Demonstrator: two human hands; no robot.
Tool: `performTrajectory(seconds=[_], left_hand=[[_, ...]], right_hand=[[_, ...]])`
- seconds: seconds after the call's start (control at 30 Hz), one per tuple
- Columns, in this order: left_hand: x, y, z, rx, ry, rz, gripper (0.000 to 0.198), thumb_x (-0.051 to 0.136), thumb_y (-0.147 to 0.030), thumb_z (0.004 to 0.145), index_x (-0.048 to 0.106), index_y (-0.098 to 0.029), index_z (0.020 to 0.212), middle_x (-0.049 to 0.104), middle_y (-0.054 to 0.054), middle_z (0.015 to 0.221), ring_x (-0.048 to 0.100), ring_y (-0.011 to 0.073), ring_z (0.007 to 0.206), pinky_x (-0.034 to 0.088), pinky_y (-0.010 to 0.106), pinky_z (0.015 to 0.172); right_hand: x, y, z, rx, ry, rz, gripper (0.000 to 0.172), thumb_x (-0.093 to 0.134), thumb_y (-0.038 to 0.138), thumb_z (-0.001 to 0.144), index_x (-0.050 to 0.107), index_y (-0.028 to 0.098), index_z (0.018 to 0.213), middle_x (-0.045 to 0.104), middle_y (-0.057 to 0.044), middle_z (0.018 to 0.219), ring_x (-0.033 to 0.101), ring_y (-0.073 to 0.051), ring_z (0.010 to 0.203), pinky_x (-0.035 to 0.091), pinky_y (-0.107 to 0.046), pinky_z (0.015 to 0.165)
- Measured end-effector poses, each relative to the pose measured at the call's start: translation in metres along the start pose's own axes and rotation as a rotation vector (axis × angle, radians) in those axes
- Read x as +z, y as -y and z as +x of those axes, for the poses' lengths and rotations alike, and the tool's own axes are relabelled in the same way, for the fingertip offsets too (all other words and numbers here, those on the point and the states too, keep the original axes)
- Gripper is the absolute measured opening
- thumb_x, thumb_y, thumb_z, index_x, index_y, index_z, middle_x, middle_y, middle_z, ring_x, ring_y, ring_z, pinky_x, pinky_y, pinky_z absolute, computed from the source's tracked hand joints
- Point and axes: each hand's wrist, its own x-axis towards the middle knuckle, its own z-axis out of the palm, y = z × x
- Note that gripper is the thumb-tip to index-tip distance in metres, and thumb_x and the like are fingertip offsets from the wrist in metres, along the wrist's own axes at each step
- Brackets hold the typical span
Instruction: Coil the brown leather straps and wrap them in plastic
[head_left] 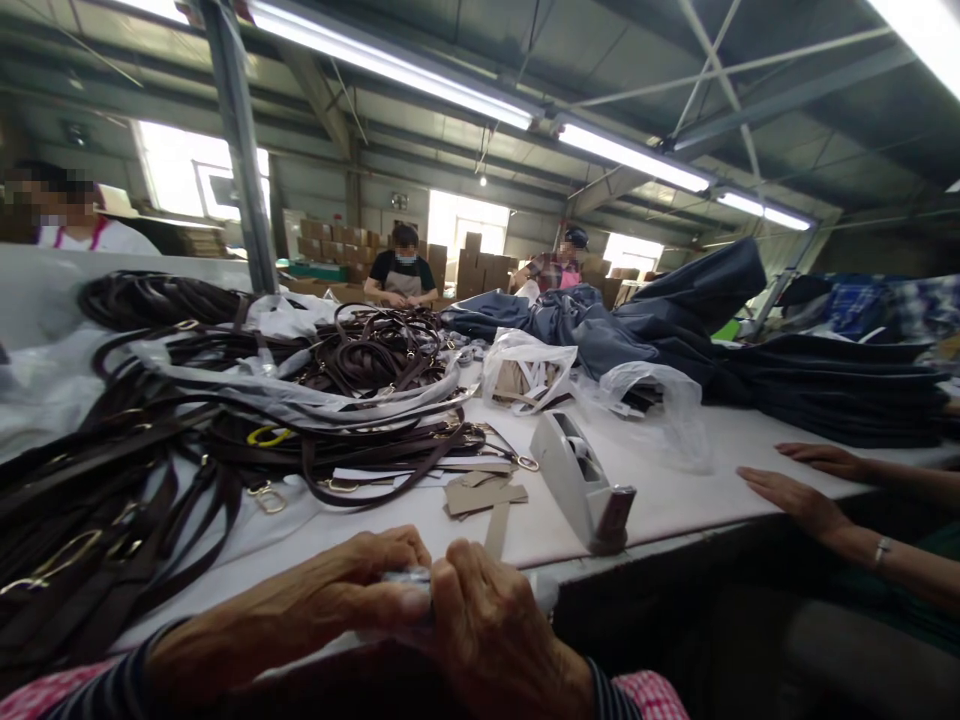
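My left hand (315, 610) and my right hand (487, 625) meet at the front edge of the white table (660, 500). Both are closed on a small piece of clear plastic (409, 585), mostly hidden by my fingers. Just beyond them lie cardboard strips (484, 497) and a grey tape dispenser (577, 480). To the left spreads a heap of dark brown leather straps with brass buckles (225, 450), and its nearest loops lie close to my left forearm.
A co-worker's two hands (795, 497) rest on the table at the right. Behind them lie dark navy fabric bags (675, 340) and plastic bags (529, 370). Further back, other people stand among stacked cardboard boxes (330, 245).
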Motion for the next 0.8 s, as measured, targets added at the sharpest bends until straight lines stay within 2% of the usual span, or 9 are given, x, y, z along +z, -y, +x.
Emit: performTrajectory(seconds=[0.13, 0.23, 0.3, 0.33, 0.4, 0.5, 0.63, 0.73, 0.8], left_hand=[[-0.009, -0.010, -0.004, 0.036, 0.029, 0.224, 0.026, 0.063, -0.046, 0.099, 0.070, -0.024, 0.111, 0.064, 0.001, 0.109, 0.058, 0.0208, 0.100, 0.045, 0.027, 0.089], [-0.017, -0.002, -0.009, 0.138, 0.002, 0.411, 0.022, 0.063, -0.037, 0.101, 0.069, -0.026, 0.119, 0.061, 0.004, 0.121, 0.055, 0.0228, 0.112, 0.041, 0.030, 0.104], [-0.023, 0.006, -0.011, 0.182, -0.007, 0.473, 0.022, 0.063, -0.033, 0.101, 0.069, -0.027, 0.121, 0.059, 0.005, 0.125, 0.054, 0.0239, 0.117, 0.041, 0.033, 0.108], [-0.026, 0.010, -0.011, 0.205, -0.006, 0.499, 0.023, 0.063, -0.032, 0.101, 0.068, -0.027, 0.123, 0.058, 0.006, 0.127, 0.053, 0.0243, 0.119, 0.041, 0.034, 0.110], [-0.031, 0.020, -0.012, 0.249, -0.006, 0.554, 0.027, 0.065, -0.032, 0.100, 0.067, -0.028, 0.127, 0.055, 0.008, 0.134, 0.051, 0.0259, 0.125, 0.040, 0.038, 0.113], [-0.038, 0.036, -0.011, 0.301, -0.010, 0.621, 0.033, 0.070, -0.034, 0.097, 0.067, -0.031, 0.129, 0.053, 0.010, 0.143, 0.046, 0.0291, 0.133, 0.039, 0.043, 0.116], [-0.049, 0.048, -0.009, 0.349, -0.014, 0.637, 0.031, 0.071, -0.030, 0.096, 0.069, -0.031, 0.127, 0.052, 0.009, 0.149, 0.045, 0.0298, 0.138, 0.039, 0.046, 0.117], [-0.058, 0.047, -0.007, 0.294, 0.047, 0.762, 0.029, 0.078, -0.025, 0.090, 0.074, -0.031, 0.118, 0.056, 0.006, 0.148, 0.046, 0.0309, 0.139, 0.038, 0.047, 0.118], [-0.056, 0.045, -0.007, 0.288, 0.063, 0.890, 0.042, 0.081, -0.021, 0.086, 0.071, -0.031, 0.125, 0.054, 0.006, 0.152, 0.042, 0.0325, 0.143, 0.035, 0.049, 0.120]], right_hand=[[-0.012, -0.013, 0.007, -0.068, 0.164, 0.116, 0.020, 0.042, 0.006, 0.101, 0.053, 0.011, 0.116, 0.066, -0.011, 0.100, 0.065, -0.025, 0.085, 0.056, -0.033, 0.063], [-0.015, -0.022, 0.008, 0.026, 0.313, 0.297, 0.041, 0.056, 0.027, 0.104, 0.042, 0.014, 0.140, 0.061, -0.015, 0.129, 0.068, -0.027, 0.104, 0.060, -0.033, 0.072], [-0.012, -0.029, 0.009, 0.111, 0.379, 0.460, 0.058, 0.067, 0.040, 0.099, 0.039, 0.022, 0.147, 0.054, -0.013, 0.141, 0.068, -0.026, 0.110, 0.061, -0.035, 0.082], [-0.008, -0.032, 0.009, 0.144, 0.391, 0.545, 0.061, 0.070, 0.040, 0.097, 0.039, 0.026, 0.147, 0.052, -0.011, 0.143, 0.068, -0.025, 0.111, 0.060, -0.036, 0.088], [0.002, -0.036, 0.009, 0.182, 0.395, 0.660, 0.057, 0.070, 0.030, 0.097, 0.042, 0.031, 0.146, 0.050, -0.007, 0.142, 0.067, -0.022, 0.112, 0.057, -0.036, 0.097], [0.020, -0.038, 0.011, 0.183, 0.418, 0.637, 0.054, 0.068, 0.017, 0.096, 0.046, 0.029, 0.143, 0.052, -0.007, 0.136, 0.067, -0.020, 0.103, 0.056, -0.036, 0.093], [0.032, -0.035, 0.018, 0.154, 0.496, 0.455, 0.048, 0.073, 0.025, 0.093, 0.052, 0.023, 0.137, 0.057, -0.007, 0.127, 0.067, -0.020, 0.094, 0.057, -0.033, 0.082], [0.034, -0.031, 0.024, 0.054, 0.518, 0.302, 0.024, 0.069, 0.026, 0.097, 0.061, 0.017, 0.118, 0.064, -0.008, 0.117, 0.065, -0.023, 0.097, 0.055, -0.032, 0.077], [0.036, -0.028, 0.027, -0.018, 0.508, 0.245, 0.006, 0.061, 0.019, 0.101, 0.063, 0.016, 0.106, 0.067, -0.008, 0.110, 0.064, -0.023, 0.097, 0.054, -0.031, 0.077]])
